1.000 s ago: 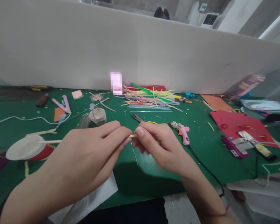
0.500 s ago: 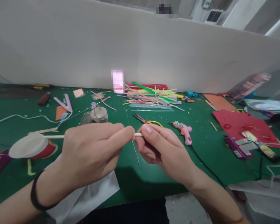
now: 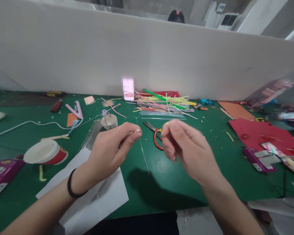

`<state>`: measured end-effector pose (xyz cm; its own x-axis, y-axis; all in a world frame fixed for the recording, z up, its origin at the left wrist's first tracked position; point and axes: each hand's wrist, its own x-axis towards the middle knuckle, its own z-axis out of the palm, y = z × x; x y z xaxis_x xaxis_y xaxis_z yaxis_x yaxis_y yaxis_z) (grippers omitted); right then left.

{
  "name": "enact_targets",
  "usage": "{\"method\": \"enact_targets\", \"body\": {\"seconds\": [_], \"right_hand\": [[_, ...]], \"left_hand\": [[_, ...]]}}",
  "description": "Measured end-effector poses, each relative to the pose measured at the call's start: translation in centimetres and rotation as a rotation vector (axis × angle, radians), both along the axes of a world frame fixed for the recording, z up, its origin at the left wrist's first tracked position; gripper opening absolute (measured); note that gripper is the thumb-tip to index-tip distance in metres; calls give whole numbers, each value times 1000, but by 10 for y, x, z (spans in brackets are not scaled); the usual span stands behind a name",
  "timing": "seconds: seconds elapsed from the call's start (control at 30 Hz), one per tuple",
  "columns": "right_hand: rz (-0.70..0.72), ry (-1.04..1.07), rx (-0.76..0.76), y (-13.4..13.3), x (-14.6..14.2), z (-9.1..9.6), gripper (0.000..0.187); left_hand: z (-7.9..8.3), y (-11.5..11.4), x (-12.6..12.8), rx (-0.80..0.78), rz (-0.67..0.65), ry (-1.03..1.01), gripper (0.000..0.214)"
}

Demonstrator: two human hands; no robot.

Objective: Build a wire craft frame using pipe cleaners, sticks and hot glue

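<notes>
Pulling apart above the green worktop (image 3: pixel 210 156), the left hand (image 3: pixel 110 148) and right hand (image 3: pixel 183 143) each pinch a thin wire (image 3: pixel 144 158) in closed fingers. The white stick they shared a second ago is gone from view. Red-handled pliers (image 3: pixel 156 140) lie just behind the wire, with coloured straws (image 3: pixel 161 101) beyond the pliers.

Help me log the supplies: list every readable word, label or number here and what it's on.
No text is legible.
Pink card by the partition: pixelated.
Left purple packet: print too small.
Right purple packet: print blurred.
Red paper cup: no readable marking.
</notes>
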<state>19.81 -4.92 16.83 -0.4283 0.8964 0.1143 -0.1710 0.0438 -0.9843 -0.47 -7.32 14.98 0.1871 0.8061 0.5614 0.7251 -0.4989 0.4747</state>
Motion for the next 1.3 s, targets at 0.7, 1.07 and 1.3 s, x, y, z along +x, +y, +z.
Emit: {"method": "enact_targets", "body": {"seconds": [0.7, 1.07, 1.3], "right_hand": [[-509, -1095, 613, 122, -9, -134, 32], [321, -134, -427, 29, -22, -141, 50], [418, 37, -702, 15, -21, -137, 43]], "left_hand": [[-59, 17, 7, 183, -66, 331, 30], [-91, 1, 22, 180, -464, 244, 18], [-87, -15, 33, 196, -619, 216, 18]]}}
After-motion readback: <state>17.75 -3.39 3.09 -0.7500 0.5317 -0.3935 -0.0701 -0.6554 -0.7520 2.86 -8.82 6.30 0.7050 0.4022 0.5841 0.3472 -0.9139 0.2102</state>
